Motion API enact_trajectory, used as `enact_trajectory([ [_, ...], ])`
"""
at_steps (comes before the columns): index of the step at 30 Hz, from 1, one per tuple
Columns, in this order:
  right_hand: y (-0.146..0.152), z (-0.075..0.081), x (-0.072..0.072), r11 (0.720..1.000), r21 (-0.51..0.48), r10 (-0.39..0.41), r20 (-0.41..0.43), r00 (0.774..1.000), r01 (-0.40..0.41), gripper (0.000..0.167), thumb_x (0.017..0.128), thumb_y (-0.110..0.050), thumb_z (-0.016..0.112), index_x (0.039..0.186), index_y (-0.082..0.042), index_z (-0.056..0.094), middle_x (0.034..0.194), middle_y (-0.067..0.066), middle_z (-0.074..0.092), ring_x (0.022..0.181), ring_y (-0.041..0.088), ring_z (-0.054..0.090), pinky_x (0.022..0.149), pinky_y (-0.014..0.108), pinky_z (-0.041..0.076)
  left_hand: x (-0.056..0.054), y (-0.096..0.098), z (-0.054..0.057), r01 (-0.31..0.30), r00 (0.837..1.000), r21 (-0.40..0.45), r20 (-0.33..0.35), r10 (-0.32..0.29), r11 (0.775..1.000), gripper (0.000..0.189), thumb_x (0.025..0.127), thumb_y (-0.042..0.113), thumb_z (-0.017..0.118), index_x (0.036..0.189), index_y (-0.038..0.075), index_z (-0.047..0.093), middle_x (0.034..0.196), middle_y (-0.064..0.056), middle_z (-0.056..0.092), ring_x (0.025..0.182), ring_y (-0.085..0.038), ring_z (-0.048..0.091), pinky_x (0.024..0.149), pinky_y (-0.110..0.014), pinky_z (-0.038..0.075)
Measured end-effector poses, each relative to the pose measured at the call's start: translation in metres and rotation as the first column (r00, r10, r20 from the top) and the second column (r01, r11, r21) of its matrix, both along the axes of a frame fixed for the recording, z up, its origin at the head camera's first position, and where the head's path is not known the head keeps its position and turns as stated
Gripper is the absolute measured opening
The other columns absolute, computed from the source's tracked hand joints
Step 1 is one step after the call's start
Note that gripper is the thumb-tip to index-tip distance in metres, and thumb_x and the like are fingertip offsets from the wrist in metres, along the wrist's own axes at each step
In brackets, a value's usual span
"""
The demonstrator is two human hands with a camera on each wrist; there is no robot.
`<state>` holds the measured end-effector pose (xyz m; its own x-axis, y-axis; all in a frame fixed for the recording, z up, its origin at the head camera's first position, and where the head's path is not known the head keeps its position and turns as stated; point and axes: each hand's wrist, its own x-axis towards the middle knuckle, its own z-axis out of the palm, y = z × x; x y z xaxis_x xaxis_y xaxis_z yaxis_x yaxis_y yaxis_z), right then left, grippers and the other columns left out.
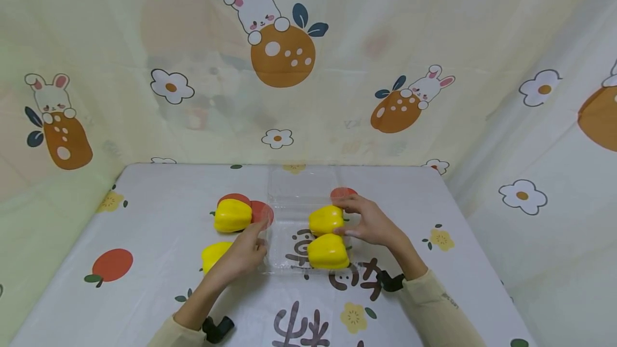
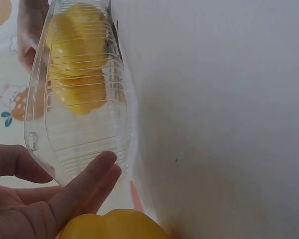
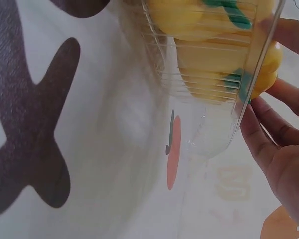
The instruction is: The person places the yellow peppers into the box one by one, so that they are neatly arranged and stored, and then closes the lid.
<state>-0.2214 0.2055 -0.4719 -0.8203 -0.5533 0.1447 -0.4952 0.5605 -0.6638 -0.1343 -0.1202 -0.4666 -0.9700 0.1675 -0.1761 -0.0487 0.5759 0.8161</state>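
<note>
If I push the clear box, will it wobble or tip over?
The box likely feels light and bendy: its ribbed plastic looks thin. It probably slides before tipping, being low and wide. It might twist, with both peppers on one side.

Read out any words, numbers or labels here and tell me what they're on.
"Juice", its top cut off: backdrop.
Large dark characters: tablecloth; partly covered or cropped, can't read them surely.
Small print: right sleeve; too small to read.
Faint mirrored letters and a cropped bit at top left: backdrop; unreadable.

Cream backdrop (image 1: 352, 90) with printed rabbits (image 1: 259, 12), white flowers (image 1: 172, 87), pale fruit-patterned tabletop (image 1: 164, 213)
</note>
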Motion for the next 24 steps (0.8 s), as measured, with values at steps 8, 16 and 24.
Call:
enact_trajectory([
  [8, -0.004, 0.004, 0.007, 0.999, 0.017, -0.041, 0.016, 0.999, 0.041, 0.064, 0.087, -0.019, 0.088, 0.144, -0.001, 0.063, 0.145, 0.016, 0.066, 0.128, 0.034, 0.063, 0.11, 0.055, 0.057, -0.001, 0.001, 0.001, 0.001, 1.0, -0.008, 0.008, -0.001, 1.0, 0.069, 0.096, -0.003, 0.06, 0.162, 0.0, 0.039, 0.164, -0.022, 0.045, 0.128, -0.036, 0.057, 0.108, -0.056, 0.057],
  [16, -0.006, 0.006, 0.01, 0.997, 0.005, -0.082, 0.044, 0.996, 0.082, 0.066, 0.087, -0.021, 0.088, 0.144, 0.001, 0.062, 0.142, 0.019, 0.064, 0.128, 0.04, 0.064, 0.112, 0.058, 0.054, -0.003, 0.001, 0.002, 0.003, 1.0, -0.023, 0.002, -0.003, 1.0, 0.068, 0.098, -0.003, 0.06, 0.162, 0.001, 0.038, 0.165, -0.021, 0.044, 0.136, -0.037, 0.055, 0.111, -0.057, 0.054],
  [24, -0.007, 0.005, 0.013, 0.995, 0.005, -0.104, 0.091, 0.99, 0.104, 0.068, 0.088, -0.023, 0.087, 0.146, 0.002, 0.06, 0.144, 0.02, 0.063, 0.131, 0.044, 0.063, 0.112, 0.06, 0.053, -0.003, 0.0, 0.002, 0.006, 1.0, -0.013, 0.003, -0.006, 1.0, 0.068, 0.097, -0.003, 0.059, 0.162, 0.001, 0.038, 0.164, -0.022, 0.045, 0.133, -0.037, 0.055, 0.111, -0.057, 0.055],
])
